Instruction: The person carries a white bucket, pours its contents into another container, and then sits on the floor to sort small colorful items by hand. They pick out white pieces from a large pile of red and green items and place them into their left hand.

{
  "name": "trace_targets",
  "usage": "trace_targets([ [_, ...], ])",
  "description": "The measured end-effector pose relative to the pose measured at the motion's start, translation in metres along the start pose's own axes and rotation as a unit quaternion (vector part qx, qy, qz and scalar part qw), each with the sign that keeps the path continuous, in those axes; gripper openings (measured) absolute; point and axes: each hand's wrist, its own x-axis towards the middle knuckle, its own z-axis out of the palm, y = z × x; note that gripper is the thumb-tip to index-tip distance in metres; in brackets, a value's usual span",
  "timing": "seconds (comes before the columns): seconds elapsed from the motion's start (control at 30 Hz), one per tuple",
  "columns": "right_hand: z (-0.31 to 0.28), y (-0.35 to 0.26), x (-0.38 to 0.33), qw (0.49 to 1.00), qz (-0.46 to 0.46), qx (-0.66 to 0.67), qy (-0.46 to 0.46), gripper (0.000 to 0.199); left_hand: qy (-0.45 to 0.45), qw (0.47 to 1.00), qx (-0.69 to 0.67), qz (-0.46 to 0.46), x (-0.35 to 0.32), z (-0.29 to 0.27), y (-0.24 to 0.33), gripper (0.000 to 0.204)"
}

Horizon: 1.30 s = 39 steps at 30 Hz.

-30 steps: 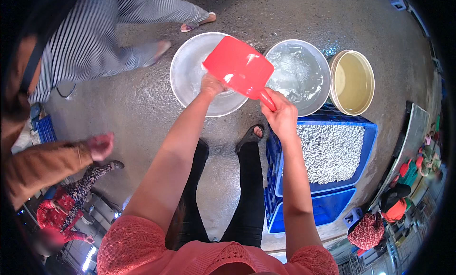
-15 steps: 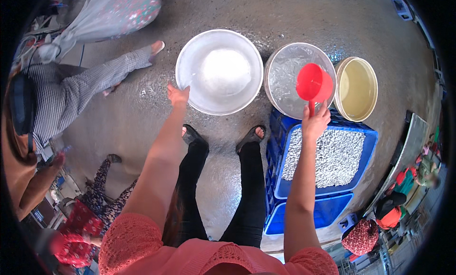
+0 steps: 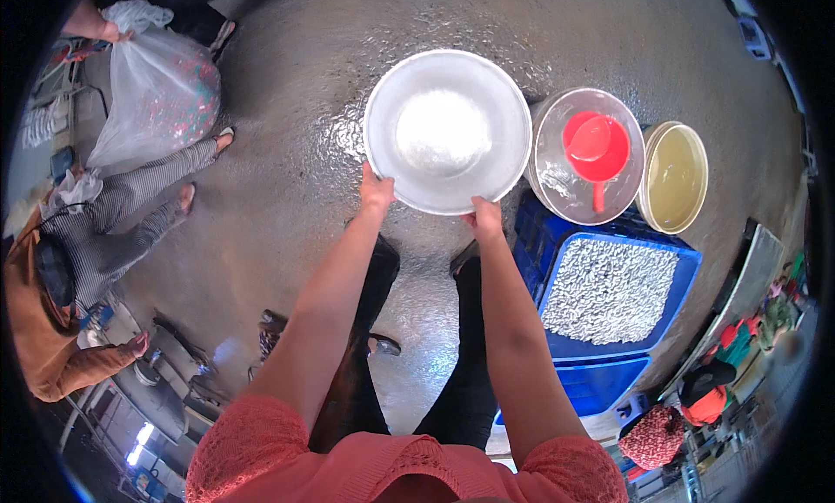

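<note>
Holding basin (image 3: pixel 446 142) by near rim with left hand (image 3: pixel 377 193) and right hand (image 3: pixel 484 218), apart, probably for balance.

Moderate indoor light — metal basin (image 3: pixel 444 133) glares near-white at its middle, wet floor (image 3: pixel 287 199) throws back patchy shine, bluish at lower center. Bright white light (image 3: pixel 139 442) at lower left. Fisheye bend outward, corners black — right-edge background small, soft.
</note>
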Motion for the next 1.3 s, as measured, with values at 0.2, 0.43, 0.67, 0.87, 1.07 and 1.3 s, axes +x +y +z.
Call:
trace_targets([
  [0.2,0.062,-0.046,-0.088,0.982,0.045,-0.186,0.01,0.056,0.036,0.991,-0.105,-0.071,-0.059,-0.08,0.0,0.053],
  [0.43,0.122,-0.13,-0.138,0.956,-0.091,-0.28,0.012,0.073,-0.019,0.969,-0.224,-0.103,-0.088,-0.124,0.06,0.059],
  [0.67,0.132,-0.148,-0.244,0.969,-0.057,-0.238,-0.022,0.062,-0.034,0.974,-0.219,-0.052,-0.137,-0.163,0.083,0.068],
  [0.87,0.232,-0.14,-0.27,0.965,-0.126,-0.219,-0.069,0.05,-0.034,0.975,-0.215,-0.048,-0.153,-0.283,0.112,0.065],
  [1.07,0.315,-0.168,-0.301,0.979,-0.044,-0.179,-0.089,0.056,-0.127,0.978,-0.143,0.088,-0.166,-0.38,0.097,0.054],
  [1.3,0.39,-0.19,-0.322,0.986,-0.039,-0.164,-0.019,0.057,0.068,0.99,0.12,0.02,-0.195,-0.53,-0.113,0.04],
])
